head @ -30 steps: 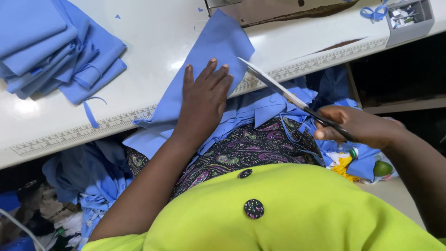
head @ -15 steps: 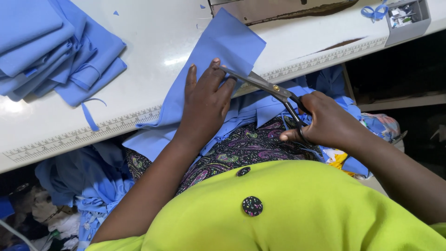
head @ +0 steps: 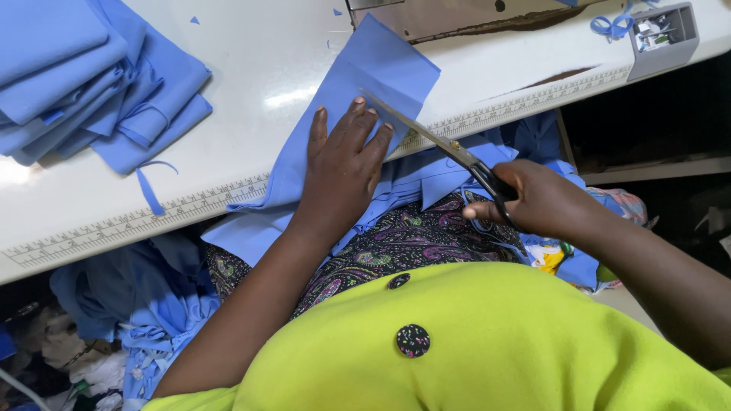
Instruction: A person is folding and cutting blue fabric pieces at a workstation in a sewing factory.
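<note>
1. The scissors (head: 449,146) have come up and in since a second ago: back then the blades hung out beyond the right edge of the blue fabric piece (head: 358,99), and now the tip sits right at the fingertips of the left hand (head: 344,164).
2. The right hand (head: 533,199) has travelled with them, from low at the right up to the table (head: 251,53) edge, fingers wrapped through the dark handles and gripping firmly.
3. The left hand has hardly shifted: it lies flat, fingers spread wide, pressing the blue fabric piece down where it drapes over the table edge.
4. That piece lies slantwise on the white table, its top corner near the metal plate (head: 457,15) at the back, its lower end hanging towards the lap.
5. A printed ruler strip (head: 145,221) runs along the table's front edge, black marks on white.
6. At the top left, a stack of folded blue pieces (head: 84,76); just beside it, a loose blue strip (head: 150,192).
7. At the top right, a small grey tray (head: 662,34) holds bits too small to tell, with blue ribbon (head: 609,24) beside it.
</note>
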